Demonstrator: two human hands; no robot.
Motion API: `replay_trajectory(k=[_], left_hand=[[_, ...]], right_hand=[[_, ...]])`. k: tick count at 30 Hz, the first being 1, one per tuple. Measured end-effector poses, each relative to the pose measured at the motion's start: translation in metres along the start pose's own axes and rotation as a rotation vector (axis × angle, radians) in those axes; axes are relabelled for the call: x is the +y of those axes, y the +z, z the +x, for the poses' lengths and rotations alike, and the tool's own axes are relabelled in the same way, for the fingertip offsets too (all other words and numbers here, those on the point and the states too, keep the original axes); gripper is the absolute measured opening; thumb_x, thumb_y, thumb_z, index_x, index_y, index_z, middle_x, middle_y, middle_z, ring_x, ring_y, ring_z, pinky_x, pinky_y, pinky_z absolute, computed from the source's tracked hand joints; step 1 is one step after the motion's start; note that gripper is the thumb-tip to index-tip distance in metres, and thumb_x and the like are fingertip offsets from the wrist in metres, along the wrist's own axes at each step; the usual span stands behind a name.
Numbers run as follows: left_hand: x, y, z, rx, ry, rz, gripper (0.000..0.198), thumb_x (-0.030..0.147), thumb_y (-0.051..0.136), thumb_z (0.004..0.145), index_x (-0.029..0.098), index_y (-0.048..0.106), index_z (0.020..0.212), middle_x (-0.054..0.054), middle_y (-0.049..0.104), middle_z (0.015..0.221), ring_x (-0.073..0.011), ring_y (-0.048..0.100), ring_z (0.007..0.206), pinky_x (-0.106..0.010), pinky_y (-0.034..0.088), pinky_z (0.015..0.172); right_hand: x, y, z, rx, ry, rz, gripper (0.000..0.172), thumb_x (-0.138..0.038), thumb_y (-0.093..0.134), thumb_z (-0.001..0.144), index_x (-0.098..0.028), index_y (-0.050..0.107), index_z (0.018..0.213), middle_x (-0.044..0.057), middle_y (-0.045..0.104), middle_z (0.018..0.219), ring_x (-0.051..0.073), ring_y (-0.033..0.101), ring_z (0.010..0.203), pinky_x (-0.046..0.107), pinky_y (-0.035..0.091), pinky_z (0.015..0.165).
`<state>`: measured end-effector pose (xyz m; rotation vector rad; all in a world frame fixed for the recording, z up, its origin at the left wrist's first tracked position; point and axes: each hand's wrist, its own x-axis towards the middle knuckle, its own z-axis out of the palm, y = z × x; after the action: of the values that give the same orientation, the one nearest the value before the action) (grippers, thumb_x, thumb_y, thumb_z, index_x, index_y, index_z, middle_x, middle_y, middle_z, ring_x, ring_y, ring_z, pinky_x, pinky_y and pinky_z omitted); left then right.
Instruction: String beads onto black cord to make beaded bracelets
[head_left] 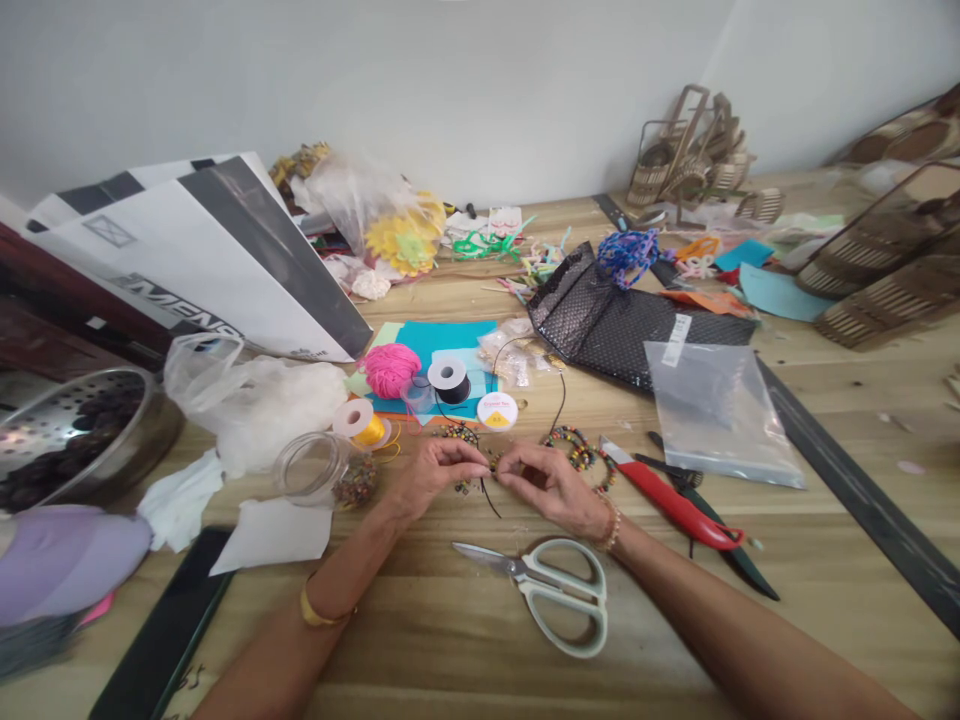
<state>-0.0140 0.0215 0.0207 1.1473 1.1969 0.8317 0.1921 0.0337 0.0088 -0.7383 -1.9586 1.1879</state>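
Note:
My left hand (442, 474) and my right hand (551, 484) meet over the table, thumb and fingers of each pinched. Between them runs a thin black cord (490, 498), its loose end pointing down toward me; a few small beads show at the fingertips. Part of a strand of multicoloured beads (459, 434) shows behind my left hand. Another beaded strand (581, 447) curls just beyond my right hand. Scissors with pale handles (564, 597) lie below my hands. A spool of black cord (450, 380) stands behind them, near a spool of yellow cord (365, 424).
Pink yarn (392, 370) and a round white label (497, 410) lie behind my hands. To the right are a red-handled knife (675, 505), a clear zip bag (724, 415) and a black bubble mailer (600, 320). At left sit a phone (161, 625) and a metal colander (139, 440).

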Motion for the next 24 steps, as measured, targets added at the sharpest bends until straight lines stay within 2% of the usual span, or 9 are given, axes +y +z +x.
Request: replay_trajectory(k=[15, 24], left_hand=[[-0.0028, 0.0018, 0.0013, -0.092, 0.062, 0.063, 0.018, 0.030, 0.078, 0.067, 0.014, 0.074, 0.075, -0.003, 0.069, 0.071, -0.0124, 0.057, 0.066, -0.024, 0.044, 0.063], [-0.0026, 0.0021, 0.0007, -0.082, 0.133, 0.145, 0.015, 0.030, 0.074, 0.073, 0.015, 0.073, 0.072, -0.002, 0.068, 0.071, -0.0125, 0.057, 0.067, -0.024, 0.043, 0.064]], right_hand=[[-0.0002, 0.0000, 0.0003, -0.022, -0.012, -0.009, 0.019, -0.029, 0.054, 0.092, -0.015, 0.063, 0.081, 0.003, 0.061, 0.074, 0.014, 0.054, 0.068, 0.025, 0.041, 0.061], [0.0002, 0.0010, -0.0002, -0.020, 0.018, 0.008, 0.016, -0.028, 0.055, 0.090, -0.016, 0.063, 0.082, 0.004, 0.062, 0.075, 0.015, 0.055, 0.069, 0.025, 0.041, 0.060]])
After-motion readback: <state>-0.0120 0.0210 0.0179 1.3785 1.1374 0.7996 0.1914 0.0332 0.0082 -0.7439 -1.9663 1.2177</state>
